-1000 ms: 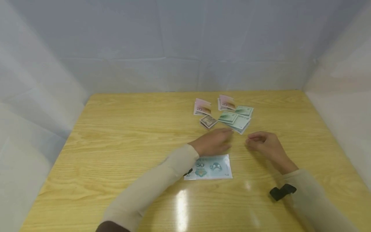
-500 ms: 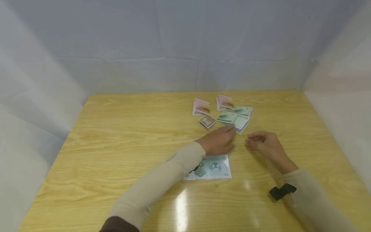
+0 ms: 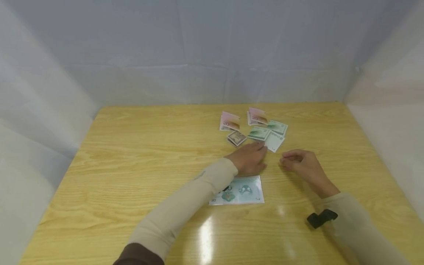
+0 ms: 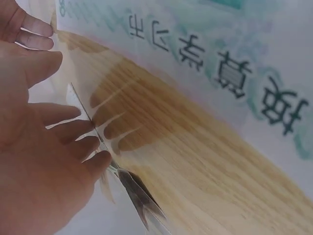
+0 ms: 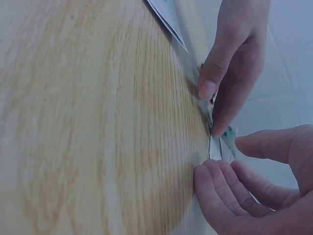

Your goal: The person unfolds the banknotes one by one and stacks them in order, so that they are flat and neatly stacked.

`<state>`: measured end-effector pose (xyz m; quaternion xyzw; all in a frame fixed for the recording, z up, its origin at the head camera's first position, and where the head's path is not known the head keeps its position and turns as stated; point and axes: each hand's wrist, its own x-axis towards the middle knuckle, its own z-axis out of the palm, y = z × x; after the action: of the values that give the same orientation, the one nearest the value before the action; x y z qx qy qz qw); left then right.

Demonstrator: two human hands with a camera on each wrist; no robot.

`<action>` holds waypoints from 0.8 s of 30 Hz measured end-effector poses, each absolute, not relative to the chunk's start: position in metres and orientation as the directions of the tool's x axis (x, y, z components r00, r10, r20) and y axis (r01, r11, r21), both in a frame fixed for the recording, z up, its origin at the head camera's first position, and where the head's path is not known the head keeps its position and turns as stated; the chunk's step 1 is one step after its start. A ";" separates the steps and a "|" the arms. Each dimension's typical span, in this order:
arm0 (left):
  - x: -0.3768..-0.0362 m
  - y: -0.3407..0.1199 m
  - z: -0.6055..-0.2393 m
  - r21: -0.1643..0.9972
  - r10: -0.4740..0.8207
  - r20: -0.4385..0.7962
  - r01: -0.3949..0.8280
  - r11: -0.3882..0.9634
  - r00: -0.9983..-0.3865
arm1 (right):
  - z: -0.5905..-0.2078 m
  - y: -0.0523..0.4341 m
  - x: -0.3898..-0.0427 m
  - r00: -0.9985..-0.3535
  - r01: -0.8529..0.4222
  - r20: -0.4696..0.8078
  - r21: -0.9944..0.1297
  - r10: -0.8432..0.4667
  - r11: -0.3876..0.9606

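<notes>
Left hand (image 3: 249,158) now overlapping green notes (image 3: 274,141), right hand (image 3: 305,164) unmoved, both loosely spread, gripping nothing

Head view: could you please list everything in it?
Table: one, yellow, across view.
Large note: one, bluish, lower centre.
Rear notes: two, pink, farthest back.
Green notes: two, green, below rear notes.
Small note: one, brown, left of green notes.
Pale note: one, whitish, below green notes.
Backdrop: count unclear, grey, behind table.
Wrist pieces: two, black, at wrists.
Sleeves: two, cream, lower view.
Left hand: one, bare, beside pale note.
Right hand: one, bare, lower right of notes.
</notes>
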<state>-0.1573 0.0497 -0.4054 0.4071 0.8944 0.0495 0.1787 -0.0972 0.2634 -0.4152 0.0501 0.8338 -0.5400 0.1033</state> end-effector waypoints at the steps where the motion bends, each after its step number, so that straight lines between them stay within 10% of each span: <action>1: -0.157 0.050 -0.405 0.230 0.745 -0.283 0.711 0.664 -0.604 | -0.415 0.263 -0.097 -0.973 0.196 -0.227 -0.890 -0.028 0.411; 24: -0.156 0.048 -0.405 0.217 0.745 -0.245 0.714 0.666 -0.620 | -0.413 0.265 -0.099 -0.979 0.169 -0.201 -0.890 -0.031 0.423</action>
<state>-0.1563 0.0478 -0.4054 0.4059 0.8988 0.0492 0.1583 -0.0993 0.2655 -0.4132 0.0411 0.8383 -0.5356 0.0936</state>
